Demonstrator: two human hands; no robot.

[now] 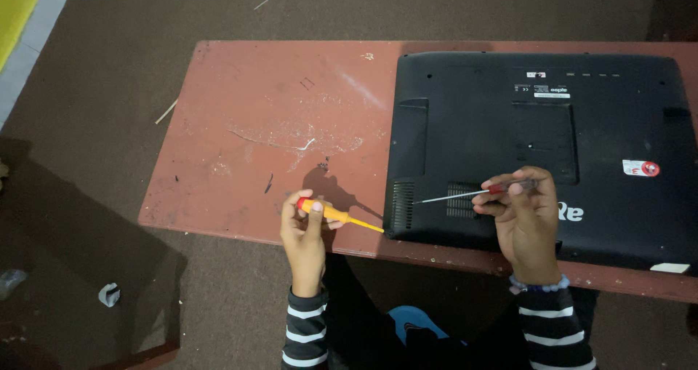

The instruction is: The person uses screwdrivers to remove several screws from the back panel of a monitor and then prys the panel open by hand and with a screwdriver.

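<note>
Laptop, black and turned bottom side up, lies on the right part of the reddish tabletop, its near left corner between the two hands. The left hand is closed around the orange handle of a yellow-shafted screwdriver, whose red cap shows at the thumb; the tip points right and meets the laptop's near left corner at the edge. The right hand rests on the laptop's underside, fingers pinched on a thin screwdriver with a red collar and a metal shaft; the shaft runs left across the vent grille and ends near a second slotted grille by the corner. The two hands are apart, one off the laptop's left side and one on top of it. A beaded bracelet circles the right wrist, and both sleeves are striped dark and white.

Scratches and pale scuffs mark the bare left half of the tabletop. Brown carpet surrounds it, with a small crumpled scrap on the floor at the lower left and a pale stick lying farther up.
</note>
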